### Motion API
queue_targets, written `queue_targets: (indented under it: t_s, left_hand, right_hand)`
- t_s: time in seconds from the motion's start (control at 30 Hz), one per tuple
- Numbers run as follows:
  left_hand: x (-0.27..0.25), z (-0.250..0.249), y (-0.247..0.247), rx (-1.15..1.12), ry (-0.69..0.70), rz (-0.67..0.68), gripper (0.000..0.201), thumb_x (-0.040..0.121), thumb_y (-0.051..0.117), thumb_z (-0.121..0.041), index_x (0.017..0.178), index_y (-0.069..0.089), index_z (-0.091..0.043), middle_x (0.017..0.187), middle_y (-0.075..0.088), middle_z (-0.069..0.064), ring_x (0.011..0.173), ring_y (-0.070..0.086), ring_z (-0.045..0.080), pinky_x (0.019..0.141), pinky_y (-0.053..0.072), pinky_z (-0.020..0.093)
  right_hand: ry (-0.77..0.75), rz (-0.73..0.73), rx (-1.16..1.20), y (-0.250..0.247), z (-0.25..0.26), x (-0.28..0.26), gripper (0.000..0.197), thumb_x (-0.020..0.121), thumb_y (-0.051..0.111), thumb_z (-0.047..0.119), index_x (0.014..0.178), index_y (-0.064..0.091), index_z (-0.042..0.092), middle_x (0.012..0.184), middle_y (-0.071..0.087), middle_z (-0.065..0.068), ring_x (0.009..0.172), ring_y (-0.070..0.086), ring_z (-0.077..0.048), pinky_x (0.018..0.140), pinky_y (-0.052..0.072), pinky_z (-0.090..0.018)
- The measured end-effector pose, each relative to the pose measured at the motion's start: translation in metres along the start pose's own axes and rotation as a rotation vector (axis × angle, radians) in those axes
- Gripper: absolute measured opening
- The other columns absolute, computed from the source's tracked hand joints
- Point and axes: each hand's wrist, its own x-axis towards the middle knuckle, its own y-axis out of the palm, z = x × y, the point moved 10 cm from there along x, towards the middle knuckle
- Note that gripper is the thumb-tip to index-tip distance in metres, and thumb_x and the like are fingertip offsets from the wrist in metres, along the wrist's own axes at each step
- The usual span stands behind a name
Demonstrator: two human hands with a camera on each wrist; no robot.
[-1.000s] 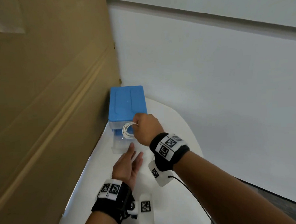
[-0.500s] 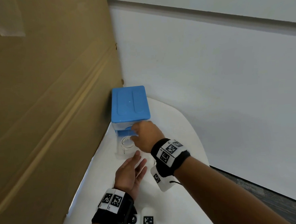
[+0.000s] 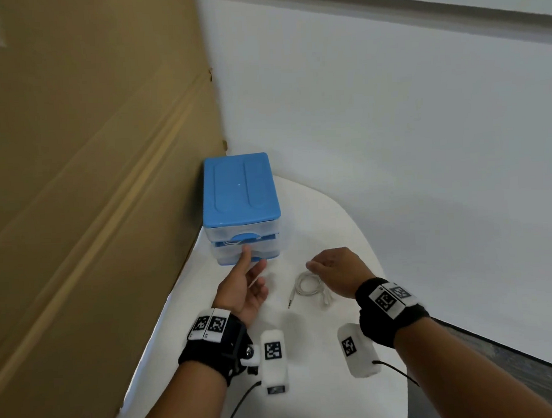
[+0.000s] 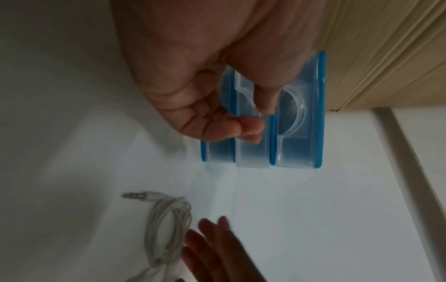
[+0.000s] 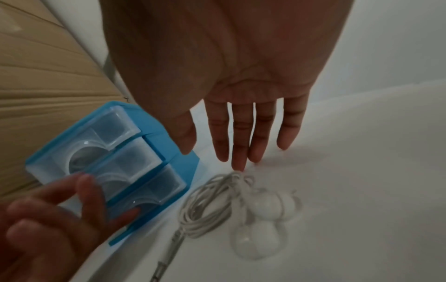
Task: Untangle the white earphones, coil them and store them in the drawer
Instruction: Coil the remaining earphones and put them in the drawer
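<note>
The white earphones (image 3: 307,285) lie coiled on the white table (image 3: 307,351), jack plug pointing toward me; they also show in the wrist views (image 4: 169,225) (image 5: 210,202). My right hand (image 3: 332,266) hovers just above the coil with straight fingers (image 5: 239,145), the middle fingertip almost at the wire, holding nothing. The blue-topped drawer unit (image 3: 240,185) stands at the back left. My left hand (image 3: 243,284) reaches up to it, one fingertip on the front of the middle drawer (image 4: 251,152), which sticks out slightly.
A tall cardboard sheet (image 3: 91,186) walls off the left side right beside the drawer unit. A white wall (image 3: 392,138) rises behind. The table's curved edge (image 3: 400,346) runs close on the right, with dark floor beyond.
My right hand has pulled back from the drawer front to the right, and a coil now lies on the table under it. The pulled-out drawer is nearly in. My left fingertip has risen to the drawers.
</note>
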Motion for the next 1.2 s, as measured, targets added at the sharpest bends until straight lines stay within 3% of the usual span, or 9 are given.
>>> queue_targets:
  t_s: [0.13, 0.3, 0.5, 0.6, 0.7, 0.83, 1.0, 1.13, 1.2]
  left_hand:
    - [0.010, 0.004, 0.004, -0.048, -0.043, -0.052, 0.036, 0.080, 0.070, -0.049, 0.086, 0.062, -0.014, 0.073, 0.064, 0.001, 0.052, 0.055, 0.010, 0.045, 0.050, 0.021]
    - [0.010, 0.013, -0.005, -0.004, -0.039, -0.103, 0.032, 0.085, 0.069, -0.040, 0.100, 0.065, -0.011, 0.094, 0.069, 0.002, 0.072, 0.066, 0.014, 0.060, 0.056, 0.026]
    - [-0.008, 0.022, -0.015, 0.032, -0.035, -0.068, 0.025, 0.091, 0.062, -0.038, 0.101, 0.063, -0.015, 0.103, 0.070, 0.001, 0.085, 0.068, 0.017, 0.071, 0.054, 0.030]
    - [-0.014, 0.028, -0.026, 0.068, -0.054, -0.087, 0.027, 0.089, 0.064, -0.039, 0.101, 0.065, -0.014, 0.095, 0.071, -0.002, 0.069, 0.063, 0.012, 0.059, 0.051, 0.023]
    - [-0.019, 0.033, -0.036, 0.111, -0.054, -0.115, 0.024, 0.088, 0.067, -0.037, 0.088, 0.065, -0.013, 0.068, 0.065, -0.006, 0.046, 0.041, 0.007, 0.043, 0.034, 0.018]
    - [-0.026, 0.046, -0.043, 0.142, -0.066, -0.121, 0.024, 0.089, 0.065, -0.037, 0.099, 0.067, -0.014, 0.088, 0.071, -0.005, 0.047, 0.041, 0.006, 0.043, 0.036, 0.018]
    - [-0.036, 0.056, -0.049, 0.180, -0.093, -0.133, 0.034, 0.085, 0.067, -0.045, 0.103, 0.066, -0.016, 0.095, 0.071, -0.003, 0.048, 0.037, 0.008, 0.042, 0.032, 0.019]
    - [-0.037, 0.057, -0.052, 0.172, -0.076, -0.138, 0.031, 0.087, 0.066, -0.044, 0.104, 0.067, -0.017, 0.097, 0.072, -0.002, 0.049, 0.038, 0.008, 0.043, 0.032, 0.019]
    - [-0.038, 0.056, -0.049, 0.173, -0.073, -0.123, 0.030, 0.088, 0.065, -0.043, 0.104, 0.067, -0.018, 0.098, 0.073, -0.002, 0.049, 0.040, 0.008, 0.044, 0.033, 0.019]
  right_hand:
    - [-0.059, -0.001, -0.213, 0.012, 0.002, 0.002, 0.036, 0.083, 0.063, 0.033, 0.119, 0.065, 0.029, 0.106, 0.063, 0.008, 0.106, 0.055, -0.014, 0.090, 0.045, -0.027]
    - [-0.218, -0.092, -0.477, 0.018, 0.019, -0.003, 0.019, 0.093, 0.053, 0.024, 0.103, 0.068, 0.020, 0.108, 0.061, 0.001, 0.107, 0.053, -0.019, 0.079, 0.045, -0.029]
    - [-0.236, 0.074, -0.458, 0.025, 0.038, -0.013, 0.014, 0.095, 0.050, 0.024, 0.097, 0.062, 0.017, 0.102, 0.065, -0.004, 0.093, 0.058, -0.024, 0.072, 0.042, -0.031]
    - [-0.308, 0.135, -0.341, 0.014, 0.069, -0.028, 0.013, 0.094, 0.055, 0.025, 0.093, 0.065, 0.017, 0.088, 0.062, 0.000, 0.081, 0.054, -0.020, 0.072, 0.044, -0.031]
    - [-0.434, 0.136, -0.293, 0.008, 0.110, -0.042, 0.013, 0.093, 0.057, 0.023, 0.088, 0.065, 0.014, 0.079, 0.057, 0.003, 0.074, 0.052, -0.020, 0.072, 0.048, -0.033]
    - [-0.476, 0.072, -0.242, 0.013, 0.146, -0.036, 0.013, 0.091, 0.057, 0.019, 0.079, 0.057, 0.016, 0.079, 0.054, 0.001, 0.073, 0.049, -0.022, 0.067, 0.039, -0.028]
    - [-0.420, 0.139, -0.367, 0.061, 0.147, -0.010, 0.031, 0.090, 0.057, 0.015, 0.063, 0.042, 0.018, 0.081, 0.053, -0.003, 0.076, 0.053, -0.024, 0.066, 0.037, -0.027]
    - [-0.379, 0.116, -0.437, 0.073, 0.137, 0.000, 0.010, 0.092, 0.055, 0.018, 0.083, 0.056, 0.012, 0.096, 0.065, -0.011, 0.093, 0.063, -0.029, 0.068, 0.041, -0.030]
    - [-0.399, 0.071, -0.348, 0.066, 0.138, -0.004, 0.021, 0.092, 0.056, 0.026, 0.104, 0.064, 0.010, 0.108, 0.067, -0.010, 0.101, 0.062, -0.029, 0.077, 0.047, -0.031]
